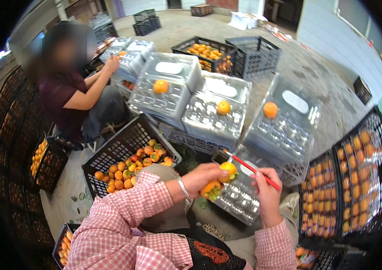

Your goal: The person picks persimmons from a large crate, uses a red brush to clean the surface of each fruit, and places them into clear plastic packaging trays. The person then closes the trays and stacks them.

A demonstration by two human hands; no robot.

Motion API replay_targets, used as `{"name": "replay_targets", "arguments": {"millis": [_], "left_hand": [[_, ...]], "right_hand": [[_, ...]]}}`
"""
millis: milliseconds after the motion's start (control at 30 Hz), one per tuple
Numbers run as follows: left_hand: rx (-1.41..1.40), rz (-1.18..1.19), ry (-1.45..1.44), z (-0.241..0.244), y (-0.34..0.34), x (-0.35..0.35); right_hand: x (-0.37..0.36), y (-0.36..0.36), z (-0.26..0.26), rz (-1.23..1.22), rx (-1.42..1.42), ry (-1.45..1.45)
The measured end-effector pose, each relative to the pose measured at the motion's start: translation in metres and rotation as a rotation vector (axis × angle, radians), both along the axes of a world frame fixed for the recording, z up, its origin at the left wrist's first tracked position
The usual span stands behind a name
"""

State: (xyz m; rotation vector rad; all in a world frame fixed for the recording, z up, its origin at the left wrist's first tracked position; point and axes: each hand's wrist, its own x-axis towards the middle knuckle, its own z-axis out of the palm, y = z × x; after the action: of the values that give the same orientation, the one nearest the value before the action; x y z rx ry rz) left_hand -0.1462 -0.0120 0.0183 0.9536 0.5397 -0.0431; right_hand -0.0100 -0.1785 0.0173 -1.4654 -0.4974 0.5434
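Note:
My left hand (199, 180) holds two orange persimmons with green calyxes, one persimmon (228, 172) near the thumb and the other persimmon (211, 189) lower, by the fingers. In my right hand (268, 189) is a thin red brush or pencil (253, 169), its tip pointing up and left, just above the upper persimmon. Below both hands lies a clear plastic fruit tray (238, 199) with round hollows. Three more stacks of clear trays stand beyond, with a single persimmon on each: on the left stack (160, 86), the middle stack (223, 107) and the right stack (270, 110).
A black plastic crate (89, 168) of loose persimmons stands by my left knee. Crates of packed persimmons (356, 182) are at the right. A person (79, 91) sits at the upper left beside more trays. Stacked crates (12, 152) line the left edge.

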Motion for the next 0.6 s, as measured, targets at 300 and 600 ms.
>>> {"name": "replay_targets", "arguments": {"millis": [300,600], "left_hand": [[-0.235,0.009,0.188,-0.030,0.021,0.004],[-0.036,0.564,-0.285,0.065,0.204,0.150]], "right_hand": [[-0.001,0.003,0.003,0.014,-0.040,0.030],[0.008,0.011,-0.003,-0.004,-0.024,-0.014]]}}
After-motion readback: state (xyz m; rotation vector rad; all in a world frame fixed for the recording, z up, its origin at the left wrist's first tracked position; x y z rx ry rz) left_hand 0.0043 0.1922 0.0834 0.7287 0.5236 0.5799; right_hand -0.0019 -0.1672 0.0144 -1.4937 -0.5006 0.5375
